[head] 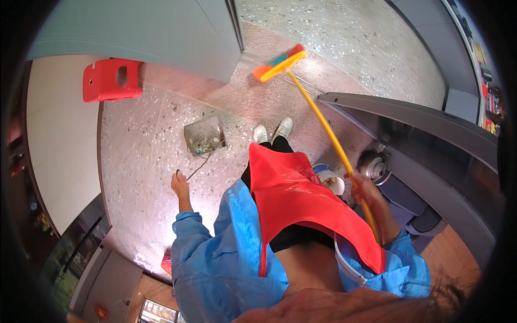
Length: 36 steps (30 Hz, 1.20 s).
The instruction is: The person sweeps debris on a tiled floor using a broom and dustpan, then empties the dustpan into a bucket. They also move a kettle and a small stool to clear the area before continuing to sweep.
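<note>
My left hand (180,186) grips the looped end of a thin metal handle (200,165). This handle runs to a metal dustpan (200,126) on the speckled floor, with small debris lying in it. On the other side, my right hand (366,191) is closed around the yellow stick (323,121) of a broom. The broom's yellow head (283,66) is out in front, at a doorway with a floor track. Its orange, teal and red bristles (278,59) look blurred. A red apron (295,181) hangs over the front of my body.
A red plastic stool (111,80) lies near a pale cabinet panel (64,133). A grey-green door panel (149,36) stands ahead on the left; a dark-framed door (408,109) is on the right. Beside my right leg are a white bucket (334,185) and a metal kettle (373,167).
</note>
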Each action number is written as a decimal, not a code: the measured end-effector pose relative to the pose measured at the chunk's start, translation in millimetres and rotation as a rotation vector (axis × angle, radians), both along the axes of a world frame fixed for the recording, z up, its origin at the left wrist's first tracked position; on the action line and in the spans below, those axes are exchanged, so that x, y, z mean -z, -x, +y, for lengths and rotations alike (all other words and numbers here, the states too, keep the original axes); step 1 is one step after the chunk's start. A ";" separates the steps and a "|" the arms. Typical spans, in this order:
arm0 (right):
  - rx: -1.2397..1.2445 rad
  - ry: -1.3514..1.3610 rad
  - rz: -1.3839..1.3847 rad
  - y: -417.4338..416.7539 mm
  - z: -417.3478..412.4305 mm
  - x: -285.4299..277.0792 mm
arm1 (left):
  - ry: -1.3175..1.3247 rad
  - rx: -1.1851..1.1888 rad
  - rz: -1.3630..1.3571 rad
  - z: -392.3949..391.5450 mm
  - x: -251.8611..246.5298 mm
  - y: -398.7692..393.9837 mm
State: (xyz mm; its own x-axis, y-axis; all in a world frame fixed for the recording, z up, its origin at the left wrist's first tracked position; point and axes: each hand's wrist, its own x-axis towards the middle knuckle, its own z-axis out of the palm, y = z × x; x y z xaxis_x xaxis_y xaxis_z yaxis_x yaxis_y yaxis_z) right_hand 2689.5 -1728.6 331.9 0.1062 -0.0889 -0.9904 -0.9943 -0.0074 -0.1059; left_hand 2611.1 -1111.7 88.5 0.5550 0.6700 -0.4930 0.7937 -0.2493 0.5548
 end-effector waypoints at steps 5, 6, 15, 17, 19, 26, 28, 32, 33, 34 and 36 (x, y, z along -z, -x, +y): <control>0.138 0.019 -0.183 -52.4 -33.6 44.4 | 0.027 -0.033 -0.025 4.3 -1.1 5.5; 0.195 -0.004 -0.209 -62.2 -36.4 58.3 | 0.038 -0.031 -0.032 3.8 -2.2 4.8; -0.136 -0.048 -0.072 -1.5 -6.5 81.6 | 0.039 -0.023 -0.024 3.8 2.6 15.0; -0.126 -0.129 0.056 23.2 -1.4 41.4 | 0.046 -0.035 -0.007 7.2 8.6 18.1; -0.155 -0.129 0.059 49.2 4.0 24.5 | 0.036 -0.009 -0.018 4.6 7.1 14.4; -0.014 -0.112 -0.068 3.0 8.3 25.3 | 0.057 -0.040 -0.028 30.8 21.1 18.8; 0.148 -0.133 -0.100 -22.6 2.5 47.6 | 0.030 -0.009 -0.015 32.7 14.3 10.6; 0.104 -0.115 -0.200 -66.0 1.5 90.1 | 0.048 -0.055 -0.038 43.4 15.1 -9.9; 0.131 -0.101 -0.177 -69.5 10.6 99.8 | 0.030 -0.057 -0.037 48.6 17.7 -7.8; 0.160 -0.086 -0.154 -70.8 19.4 107.0 | 0.014 -0.058 -0.036 53.6 21.2 -7.2; 0.046 -0.008 -0.184 -43.6 28.2 104.0 | 0.019 -0.081 -0.010 56.6 30.3 -17.0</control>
